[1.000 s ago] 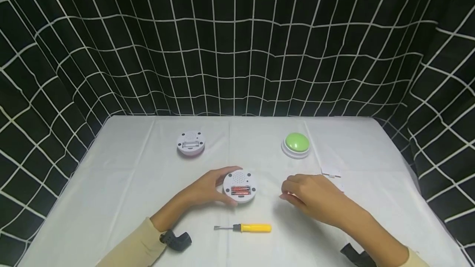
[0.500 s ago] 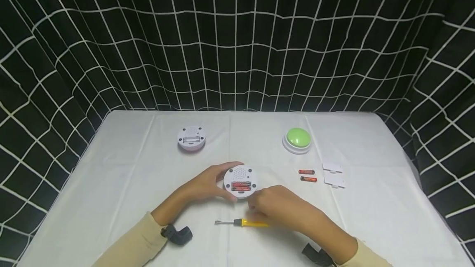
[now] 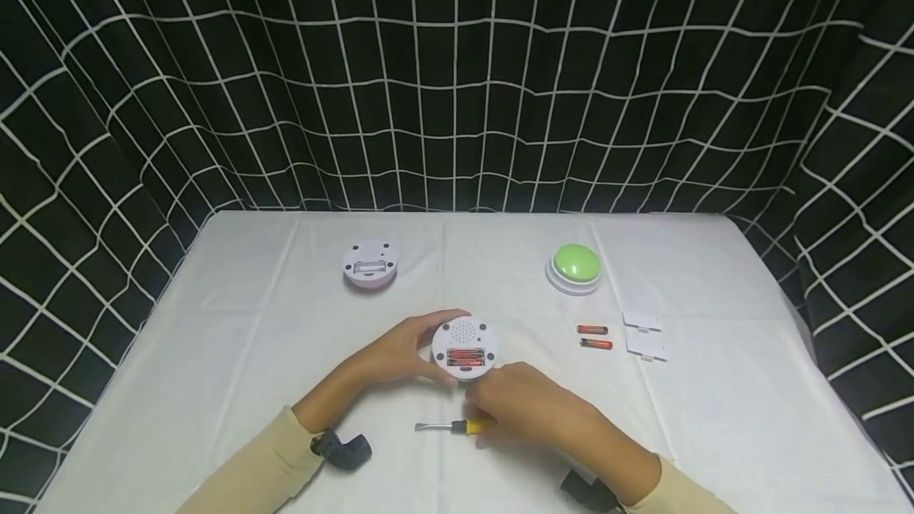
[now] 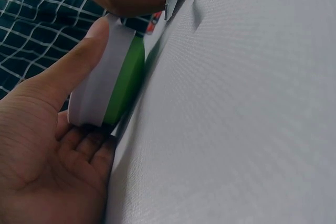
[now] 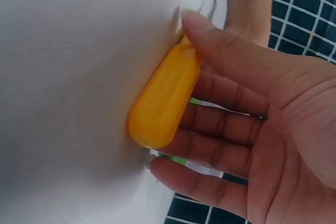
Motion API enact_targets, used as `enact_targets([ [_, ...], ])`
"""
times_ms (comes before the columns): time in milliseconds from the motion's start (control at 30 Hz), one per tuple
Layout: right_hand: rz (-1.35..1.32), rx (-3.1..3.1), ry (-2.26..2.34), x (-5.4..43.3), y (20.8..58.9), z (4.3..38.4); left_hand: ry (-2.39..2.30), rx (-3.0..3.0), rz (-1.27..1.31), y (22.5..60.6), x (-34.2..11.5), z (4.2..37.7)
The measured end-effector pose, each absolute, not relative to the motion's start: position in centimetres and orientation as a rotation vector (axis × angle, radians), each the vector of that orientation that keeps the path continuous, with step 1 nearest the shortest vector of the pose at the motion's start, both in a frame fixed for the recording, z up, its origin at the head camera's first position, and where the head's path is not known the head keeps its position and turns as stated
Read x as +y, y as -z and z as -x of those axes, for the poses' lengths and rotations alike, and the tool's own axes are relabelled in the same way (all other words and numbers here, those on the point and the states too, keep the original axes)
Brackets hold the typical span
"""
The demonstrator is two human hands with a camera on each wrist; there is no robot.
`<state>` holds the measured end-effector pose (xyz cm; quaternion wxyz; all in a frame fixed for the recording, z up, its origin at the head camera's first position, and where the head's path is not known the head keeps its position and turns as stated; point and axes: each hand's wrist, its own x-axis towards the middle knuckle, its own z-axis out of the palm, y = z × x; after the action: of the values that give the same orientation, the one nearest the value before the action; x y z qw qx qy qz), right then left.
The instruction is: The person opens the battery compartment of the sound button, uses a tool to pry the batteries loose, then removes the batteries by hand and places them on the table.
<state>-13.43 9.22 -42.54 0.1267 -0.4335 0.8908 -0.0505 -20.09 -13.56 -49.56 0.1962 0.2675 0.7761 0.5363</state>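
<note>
My left hand (image 3: 396, 357) grips a round white push-button device (image 3: 464, 330) by its side, thumb and fingers around the rim. The device lies face down, its green dome (image 4: 125, 85) showing in the left wrist view. Its uncovered battery compartment holds red batteries (image 3: 466, 357). My right hand (image 3: 531, 404) is at a flathead screwdriver, pinching the yellow handle (image 5: 165, 98) between thumb and fingers, low over the white cloth. In the head view this hand hides most of the handle, while the metal shaft (image 3: 434, 426) points left.
Another upturned white device (image 3: 370, 264) with a bare battery compartment sits at back left. A green-domed button (image 3: 577, 263) stands upright at back right. Two loose red batteries (image 3: 595, 337) and two white battery covers (image 3: 645, 346) lie on the right. A netted black curtain (image 3: 457, 101) rises behind the table.
My right hand has moved left and down from beside the loose batteries to the screwdriver and taken hold of its handle. My left hand keeps its grip on the device.
</note>
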Motion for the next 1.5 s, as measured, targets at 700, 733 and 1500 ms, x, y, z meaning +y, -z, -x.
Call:
enact_targets([
  [700, 1.329, 2.587, 0.22, 10.1, 41.8, 13.9, -1.507, 2.18, -0.739, 49.4, -13.4, 19.9],
  [733, 1.338, 2.587, 0.232, 10.2, 41.6, 14.0, -1.506, 2.182, -0.737, 49.4, -13.4, 19.9],
  [1500, 1.21, 2.771, 0.508, 13.8, 38.0, 15.9, -1.488, 2.179, -0.728, 49.1, -13.4, 20.0],
])
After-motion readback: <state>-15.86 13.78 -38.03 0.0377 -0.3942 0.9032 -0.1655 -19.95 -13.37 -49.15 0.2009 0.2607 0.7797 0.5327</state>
